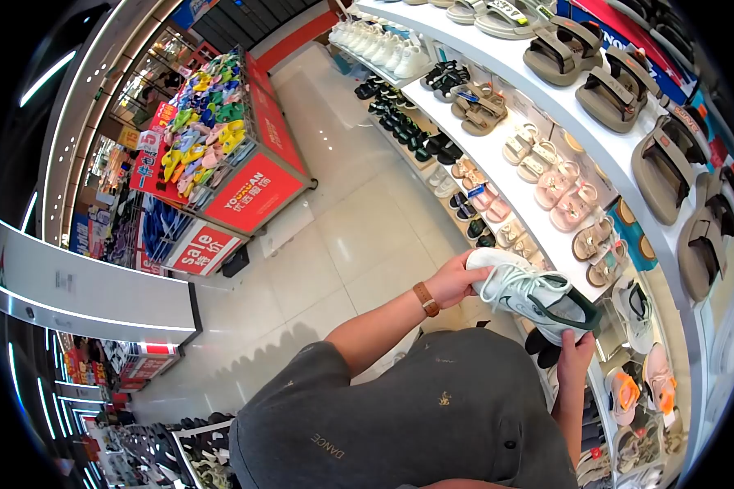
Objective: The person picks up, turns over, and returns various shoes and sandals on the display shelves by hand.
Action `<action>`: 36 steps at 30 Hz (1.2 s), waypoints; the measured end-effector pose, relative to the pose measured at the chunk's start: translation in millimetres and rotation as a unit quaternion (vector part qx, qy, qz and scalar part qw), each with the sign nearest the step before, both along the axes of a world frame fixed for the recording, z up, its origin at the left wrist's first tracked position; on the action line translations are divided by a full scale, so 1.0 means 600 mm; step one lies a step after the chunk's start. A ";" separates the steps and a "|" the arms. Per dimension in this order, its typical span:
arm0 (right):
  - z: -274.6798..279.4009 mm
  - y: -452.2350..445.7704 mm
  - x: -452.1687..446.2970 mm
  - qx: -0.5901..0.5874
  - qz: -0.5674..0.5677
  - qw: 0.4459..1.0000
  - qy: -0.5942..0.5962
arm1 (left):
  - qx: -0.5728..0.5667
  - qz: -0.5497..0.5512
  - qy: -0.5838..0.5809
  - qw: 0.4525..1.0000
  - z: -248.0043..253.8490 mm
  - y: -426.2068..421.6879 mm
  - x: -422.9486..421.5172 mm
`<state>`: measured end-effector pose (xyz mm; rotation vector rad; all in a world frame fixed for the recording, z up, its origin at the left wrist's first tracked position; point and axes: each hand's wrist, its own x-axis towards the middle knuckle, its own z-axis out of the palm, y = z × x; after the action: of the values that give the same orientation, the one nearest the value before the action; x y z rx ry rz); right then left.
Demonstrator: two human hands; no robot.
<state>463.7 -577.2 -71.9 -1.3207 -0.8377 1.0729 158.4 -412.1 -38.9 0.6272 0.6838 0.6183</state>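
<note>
A white sneaker (pixel 523 295) with white laces, dark green lining and a green heel is held out in front of me, toe to the left. My left hand (pixel 455 279), with a brown strap watch (pixel 426 299) on the wrist, is closed around the toe end. At the heel, my right hand (pixel 577 357) grips the shoe from below with fingers and thumb. The sneaker is close beside the shelves (pixel 497 155). Beyond it on the shelf stand pink sandals (pixel 564 196) and tan sandals (pixel 599 248).
Grey-brown sandals (pixel 616 96) line the upper shelf at right; white sneakers (pixel 381 47) stand at its far end. Another white shoe (pixel 633 314) and a pink-orange pair (pixel 625 391) sit near my right hand. Across the tiled floor (pixel 342 236) is a red sale bin (pixel 257 194) of colourful slippers.
</note>
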 end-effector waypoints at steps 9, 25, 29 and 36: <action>0.034 0.012 -0.039 -0.021 -0.050 0.989 0.140 | 0.094 0.052 0.086 0.991 0.030 -0.012 0.028; 0.019 0.000 -0.038 -0.063 -0.073 0.991 0.092 | 0.247 0.006 0.161 0.956 0.013 -0.020 0.026; 0.029 0.009 -0.048 -0.059 -0.078 0.995 0.028 | 0.262 0.019 0.131 0.956 0.010 -0.024 0.030; 0.013 0.010 -0.032 -0.050 -0.103 0.993 -0.030 | 0.095 0.020 0.119 0.988 0.039 -0.023 0.032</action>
<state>444.8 -571.3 -63.9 -1.4957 -0.6811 0.9251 177.5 -425.8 -15.3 0.8764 0.8682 0.6574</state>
